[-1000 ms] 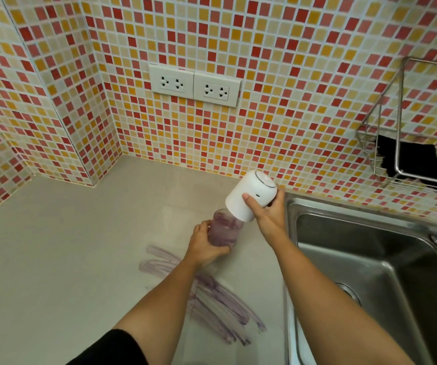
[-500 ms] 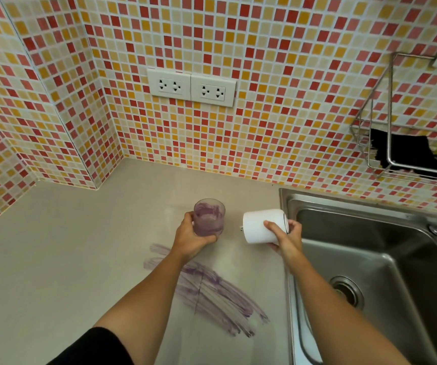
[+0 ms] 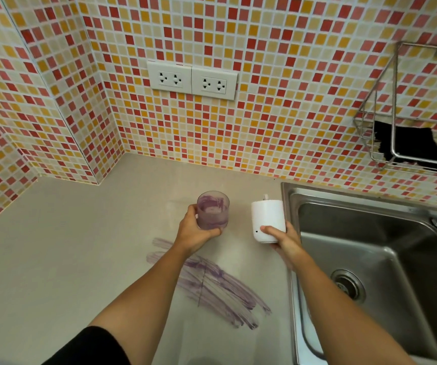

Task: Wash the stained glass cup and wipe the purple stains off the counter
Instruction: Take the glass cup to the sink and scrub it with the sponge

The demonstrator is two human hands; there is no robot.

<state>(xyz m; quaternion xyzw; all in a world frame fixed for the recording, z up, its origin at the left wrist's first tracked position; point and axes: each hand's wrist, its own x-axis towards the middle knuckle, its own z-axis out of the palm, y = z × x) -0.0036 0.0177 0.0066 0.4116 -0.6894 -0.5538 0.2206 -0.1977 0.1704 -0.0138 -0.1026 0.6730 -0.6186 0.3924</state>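
Left grip (image 3: 196,234) round cup (image 3: 213,210), purple-stained counter (image 3: 54,259)

A home kitchen corner.
A steel sink (image 3: 343,222) with a drain (image 3: 347,284) is set into a pale counter (image 3: 54,259). Red, orange and cream mosaic tiles (image 3: 291,75) cover the walls, which carry twin sockets (image 3: 192,80) and a wire rack (image 3: 394,106) holding a dark cloth (image 3: 409,143).

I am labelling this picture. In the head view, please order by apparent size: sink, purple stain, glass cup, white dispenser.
1. The sink, though the frame cuts it off.
2. The purple stain.
3. The glass cup and the white dispenser look about alike; I do not rank them.
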